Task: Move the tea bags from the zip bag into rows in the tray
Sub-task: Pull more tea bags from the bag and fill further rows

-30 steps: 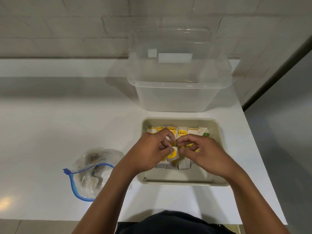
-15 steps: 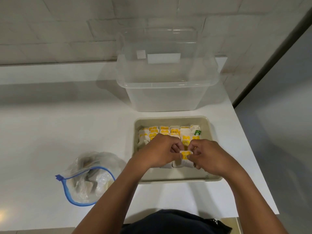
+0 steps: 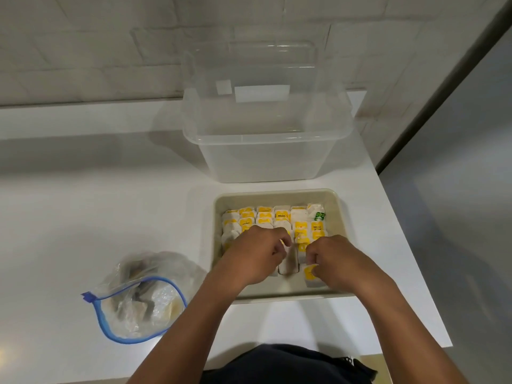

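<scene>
Both hands sit low in the beige rectangular plastic tray [image 3: 343, 217] at centre frame — the left hand [image 3: 255, 256] curled over white-and-yellow paper tea bags [image 3: 279, 217], the right hand [image 3: 336, 259] pinching one yellow-tagged tea bag [image 3: 310, 275]. The clear blue-zippered zip bag [image 3: 138, 297] lies lower left on the white bench [image 3: 83, 217].

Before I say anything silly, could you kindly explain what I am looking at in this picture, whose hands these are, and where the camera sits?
There is no machine here: a person wears a camera on the head, looking down at their own two bare hands. On the white counter lies a beige tray with rows of tea bags, mostly yellow-tagged. The left hand rests curled among the bags; whether it grips one is hidden. The right hand pinches a yellow-tagged tea bag at the tray's near edge. To the left lies an open zip bag with more tea bags inside. Behind the tray stands a clear plastic bin.
</scene>
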### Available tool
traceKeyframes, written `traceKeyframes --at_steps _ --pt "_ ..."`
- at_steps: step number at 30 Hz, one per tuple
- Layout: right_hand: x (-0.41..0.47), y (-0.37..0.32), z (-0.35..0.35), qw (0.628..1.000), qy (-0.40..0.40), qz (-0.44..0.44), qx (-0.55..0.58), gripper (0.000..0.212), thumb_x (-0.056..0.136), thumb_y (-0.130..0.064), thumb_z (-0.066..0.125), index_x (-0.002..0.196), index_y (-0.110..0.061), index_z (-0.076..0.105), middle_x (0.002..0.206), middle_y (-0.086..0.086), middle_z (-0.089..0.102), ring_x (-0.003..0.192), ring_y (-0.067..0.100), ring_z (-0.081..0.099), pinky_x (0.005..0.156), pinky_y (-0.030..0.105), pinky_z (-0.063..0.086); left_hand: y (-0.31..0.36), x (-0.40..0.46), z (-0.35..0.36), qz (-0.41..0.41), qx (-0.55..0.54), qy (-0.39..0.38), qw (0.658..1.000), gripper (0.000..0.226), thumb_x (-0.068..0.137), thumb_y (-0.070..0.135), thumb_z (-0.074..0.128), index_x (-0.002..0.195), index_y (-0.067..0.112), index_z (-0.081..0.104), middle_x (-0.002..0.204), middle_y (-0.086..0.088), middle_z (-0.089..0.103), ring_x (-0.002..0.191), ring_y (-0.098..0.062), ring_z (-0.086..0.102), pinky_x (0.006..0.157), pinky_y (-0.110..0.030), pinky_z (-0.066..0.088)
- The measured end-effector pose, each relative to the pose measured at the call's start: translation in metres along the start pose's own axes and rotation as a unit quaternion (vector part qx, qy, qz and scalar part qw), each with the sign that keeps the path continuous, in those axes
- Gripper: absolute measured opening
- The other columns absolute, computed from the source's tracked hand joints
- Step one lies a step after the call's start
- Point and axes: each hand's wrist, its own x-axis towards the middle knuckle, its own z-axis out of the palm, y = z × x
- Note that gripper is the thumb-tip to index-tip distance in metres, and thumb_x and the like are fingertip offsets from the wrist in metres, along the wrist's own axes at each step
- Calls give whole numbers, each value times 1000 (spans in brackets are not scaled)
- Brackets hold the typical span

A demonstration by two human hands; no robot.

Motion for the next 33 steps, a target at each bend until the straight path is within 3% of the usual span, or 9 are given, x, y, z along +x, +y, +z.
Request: traceKeyframes --at_steps 2,5,11,16,33 --pt "7 -2 1 1000 -8 7 -11 17 88 -13 64 99 -23 73 95 0 57 83 20 57 69 25 45 -3 -4 -6 -3 35 34 999 22 97 22 53 110 33 66 89 15 73 89 -7 65 77 -35 55" --pt "18 -9 3 999 8 26 -32 15 89 -16 63 99 -18 74 102 4 68 94 24 64 76 29 53 -8 -11 -12 18 17 70 997 19 97 25 53 108 34 66 89 15 71 85 -8 66 75 -37 57" --pt "27 -13 8 994 38 67 -76 27 90 -7 54 112 -13 68 114 10 68 106 27 65 81 29 51 -10 -27 -16 39 2 102 994 17 97 26 55 109 34 66 97 18 71 90 -2 65 79 -33 56" --pt "29 -14 12 993 44 77 -81 20 92 -4 51 107 -10 62 112 11 66 104 28 65 70 26 42 -17 -36 -11 24 -19 101 994 16 96 27 59 109 33 67 96 16 71 88 -2 65 78 -33 56" --pt "25 -19 9 992 85 91 -11 39 91 -5 53 128 -7 42 113 15 63 105 35 61 77 34 47 -21 -40 -11 22 -57 102 993 16 97 24 61 109 30 70 93 15 71 89 0 65 80 -27 54"
